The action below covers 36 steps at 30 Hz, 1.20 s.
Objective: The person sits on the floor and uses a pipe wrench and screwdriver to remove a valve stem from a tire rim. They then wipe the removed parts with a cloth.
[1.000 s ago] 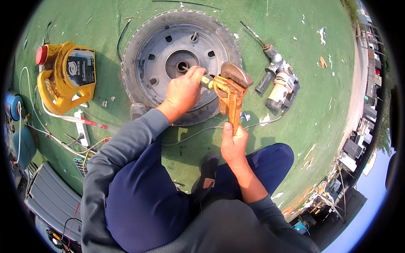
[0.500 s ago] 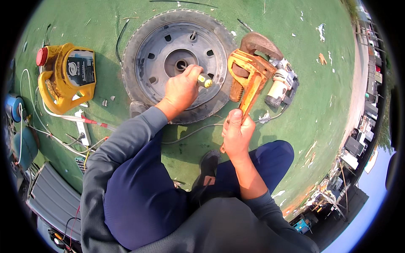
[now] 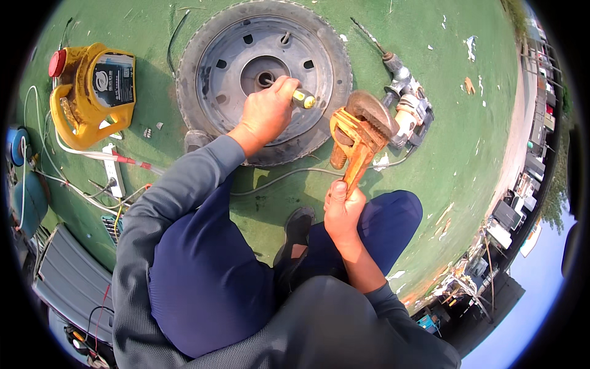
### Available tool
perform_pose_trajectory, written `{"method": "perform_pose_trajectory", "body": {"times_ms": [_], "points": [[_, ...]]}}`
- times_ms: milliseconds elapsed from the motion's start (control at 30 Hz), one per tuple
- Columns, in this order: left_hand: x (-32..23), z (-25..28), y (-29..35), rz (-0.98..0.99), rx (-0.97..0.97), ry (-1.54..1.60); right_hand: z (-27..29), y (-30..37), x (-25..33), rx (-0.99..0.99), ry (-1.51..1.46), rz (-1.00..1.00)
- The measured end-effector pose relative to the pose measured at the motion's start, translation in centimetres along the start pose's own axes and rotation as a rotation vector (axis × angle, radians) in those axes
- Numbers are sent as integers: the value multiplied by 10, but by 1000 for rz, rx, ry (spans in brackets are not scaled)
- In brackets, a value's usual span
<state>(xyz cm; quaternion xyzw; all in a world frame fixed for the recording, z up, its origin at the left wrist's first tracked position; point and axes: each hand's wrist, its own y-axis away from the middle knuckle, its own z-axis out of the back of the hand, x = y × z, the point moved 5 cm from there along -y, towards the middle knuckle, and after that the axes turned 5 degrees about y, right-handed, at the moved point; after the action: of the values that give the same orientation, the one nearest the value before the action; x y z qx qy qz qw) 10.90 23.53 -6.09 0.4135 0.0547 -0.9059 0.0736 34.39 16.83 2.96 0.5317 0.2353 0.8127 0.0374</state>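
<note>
A tyre on a grey steel wheel rim (image 3: pixel 224 132) lies flat on the green ground in front of me. My left hand (image 3: pixel 267 115) is closed round a screwdriver (image 3: pixel 303 98). Its yellow-green and dark handle end sticks out to the right of my fist, and its shank points at the round hub hole in the middle of the rim; whether the tip touches is unclear. With my right hand (image 3: pixel 343 210) I grip the handle of a large orange pipe wrench (image 3: pixel 362 147). The wrench is raised upright off the ground, its rusty jaws just right of the tyre.
A rotary hammer drill (image 3: pixel 405 101) with a long bit lies right of the tyre, its cord running behind my hands. On the left stand a yellow jug (image 3: pixel 92 98) with a red cap and a white power strip (image 3: pixel 114 173) among cables. A grey case (image 3: pixel 77 283) is at lower left.
My right hand has swung the pipe wrench down and toward me, away from the drill, uncovering the drill's bit. My left hand stays at the hub with the screwdriver. The view has shifted slightly.
</note>
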Motion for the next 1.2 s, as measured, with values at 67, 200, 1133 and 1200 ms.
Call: {"method": "perform_pose_trajectory", "body": {"times_ms": [67, 200, 1133, 1200], "points": [[0, 2, -2, 1, -6, -27, 12, 7, 37, -46, -190, 179], [2, 2, -6, -7, -5, -8, 14, 0, 54, -88, -319, 422], [-4, -2, -8, -27, -16, -16, -13, -22, 11, 61, 37, -22], [-2, -3, -17, -49, -51, -28, -9, -15, 10, 56, -70, -121]]}}
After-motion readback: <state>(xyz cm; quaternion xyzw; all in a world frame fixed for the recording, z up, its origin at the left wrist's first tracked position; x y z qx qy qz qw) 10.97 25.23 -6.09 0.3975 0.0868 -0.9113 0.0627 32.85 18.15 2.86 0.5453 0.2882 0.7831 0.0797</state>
